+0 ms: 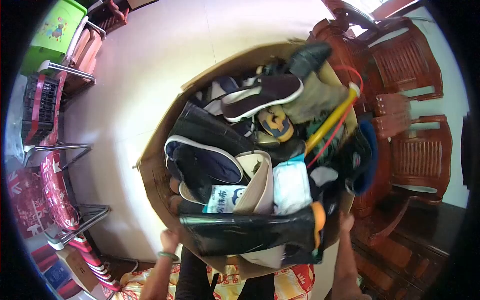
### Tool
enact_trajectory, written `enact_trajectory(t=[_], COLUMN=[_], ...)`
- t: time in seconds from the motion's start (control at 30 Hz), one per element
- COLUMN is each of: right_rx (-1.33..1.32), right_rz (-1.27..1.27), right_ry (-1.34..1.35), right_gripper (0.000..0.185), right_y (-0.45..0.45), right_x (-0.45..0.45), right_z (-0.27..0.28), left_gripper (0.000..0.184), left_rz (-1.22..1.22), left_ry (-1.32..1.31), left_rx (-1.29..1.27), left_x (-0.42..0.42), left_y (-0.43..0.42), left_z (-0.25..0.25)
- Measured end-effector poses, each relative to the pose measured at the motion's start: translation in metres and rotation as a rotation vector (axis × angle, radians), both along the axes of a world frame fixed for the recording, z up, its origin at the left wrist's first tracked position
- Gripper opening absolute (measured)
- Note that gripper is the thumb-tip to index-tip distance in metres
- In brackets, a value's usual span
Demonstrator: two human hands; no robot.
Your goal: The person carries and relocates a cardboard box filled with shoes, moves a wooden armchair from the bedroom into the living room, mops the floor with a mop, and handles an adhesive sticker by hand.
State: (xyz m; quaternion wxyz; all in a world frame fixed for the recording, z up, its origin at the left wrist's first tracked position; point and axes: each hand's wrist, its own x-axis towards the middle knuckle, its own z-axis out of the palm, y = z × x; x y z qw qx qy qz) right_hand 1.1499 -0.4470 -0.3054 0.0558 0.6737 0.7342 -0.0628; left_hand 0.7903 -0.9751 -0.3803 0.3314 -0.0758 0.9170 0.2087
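Observation:
A large cardboard box (155, 172) full of shoes is between my two hands. My left hand (169, 240), with a green bracelet at the wrist, is closed on the box's near left side. On the near right side my right hand (346, 222) grips the box, its fingers partly hidden. Across the near end of the box lies a black rubber boot (245, 232). Behind it are a navy slip-on shoe (210, 162), a beige shoe (257, 185) and a white packet (291, 185). A dark brown shoe (265, 95) and a yellow rod (330, 122) rest on top.
Carved wooden chairs (407, 60) line the right side. On the left are a green bin (55, 35), a black crate (39, 107) and a red patterned stool (57, 192). Patterned cloth (295, 285) lies below the box, and pale tiled floor (120, 105) extends behind it.

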Motion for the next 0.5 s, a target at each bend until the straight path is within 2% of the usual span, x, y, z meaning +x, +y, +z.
enact_trajectory(t=[0.03, 0.07, 0.1, 0.13, 0.17, 0.23, 0.33, 0.37, 0.4, 0.47, 0.5], right_rx=[-0.025, -0.032, -0.065, -0.096, -0.140, -0.171, -0.443, -0.457, -0.478, -0.782, -0.676], right_rz=[-0.004, 0.022, -0.095, -0.211, -0.220, -0.212, -0.389, -0.195, -0.003, 1.151, 0.932], right_ry=[-0.004, 0.052, 0.026, 0.005, -0.005, 0.004, 0.011, -0.198, -0.411, -1.107, -0.914], right_gripper=[0.037, 0.043, 0.045, 0.047, 0.045, 0.044, 0.042, 0.038, 0.034, 0.018, 0.018], right_y=[-0.015, -0.049, -0.070, -0.086, -0.097, -0.094, -0.090, -0.092, -0.104, -0.114, -0.120], right_x=[0.022, 0.045, 0.055, 0.061, 0.070, 0.071, 0.054, 0.057, 0.068, 0.052, 0.038], right_z=[-0.021, -0.029, -0.032, -0.036, -0.037, -0.028, -0.017, -0.022, -0.020, 0.003, 0.013], left_gripper=[0.038, 0.040, 0.041, 0.042, 0.043, 0.044, 0.046, 0.047, 0.050, 0.045, 0.043], left_rz=[-0.118, -0.077, -0.117, -0.115, -0.113, -0.178, -0.250, -0.269, -0.266, -0.136, -0.030], left_ry=[0.024, 0.039, 0.090, 0.024, -0.041, -0.062, -0.140, -0.189, -0.301, -0.328, -0.294], left_rx=[-0.063, -0.091, -0.119, -0.118, -0.113, -0.129, 0.092, 0.177, 0.124, 0.141, 0.180], left_x=[-0.032, -0.058, -0.086, -0.108, -0.122, -0.116, -0.124, -0.124, -0.128, -0.133, -0.136], left_y=[0.008, 0.000, 0.006, 0.026, 0.037, -0.013, -0.011, -0.014, -0.020, -0.063, -0.094], left_z=[0.003, -0.007, -0.001, 0.021, 0.040, -0.028, 0.004, 0.022, 0.044, 0.075, 0.078])
